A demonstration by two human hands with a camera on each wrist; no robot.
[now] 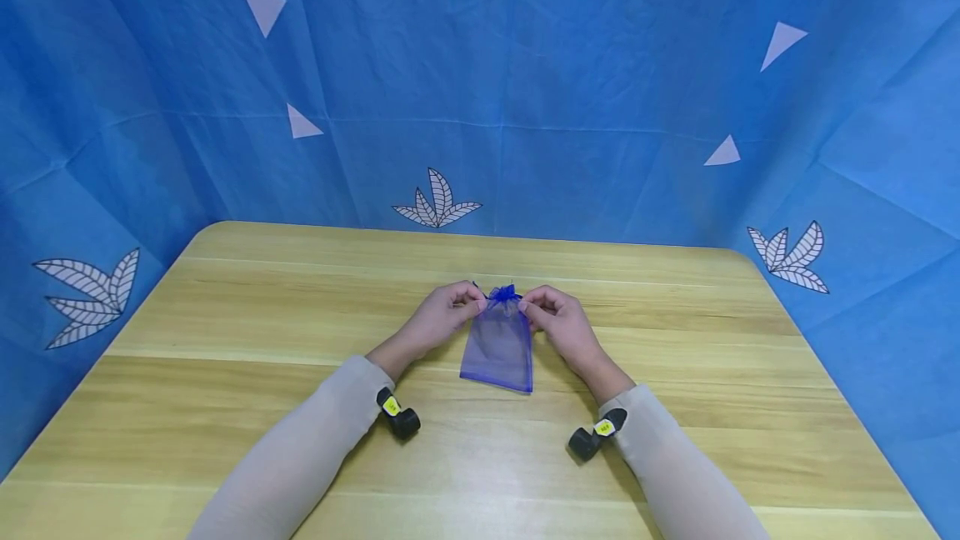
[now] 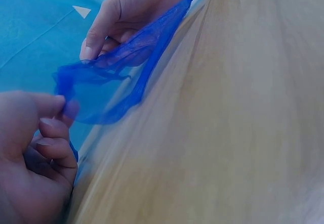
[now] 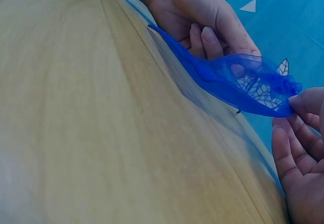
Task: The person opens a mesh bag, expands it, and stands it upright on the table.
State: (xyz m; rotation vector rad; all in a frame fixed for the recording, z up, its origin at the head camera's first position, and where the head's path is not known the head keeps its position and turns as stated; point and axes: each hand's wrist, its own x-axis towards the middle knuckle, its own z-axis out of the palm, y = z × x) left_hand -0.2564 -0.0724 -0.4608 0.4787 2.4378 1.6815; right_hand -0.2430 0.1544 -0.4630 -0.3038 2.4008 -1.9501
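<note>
Over the far half of the wooden table [image 1: 480, 473], a sheer blue pouch [image 1: 497, 350] hangs between the two hands, its gathered neck uppermost. The left hand [image 1: 444, 315] pinches one side of that neck between thumb and forefinger; the right hand [image 1: 564, 327] pinches the other. Any cord between the fingertips is too small to make out, and whether the pouch's lower edge touches the wood I cannot tell. Each wrist view cuts off part of its own hand. Both forearms, in pale sleeves [image 1: 300, 448] cropped by the head view's bottom edge, angle inward, other fingers curled.
</note>
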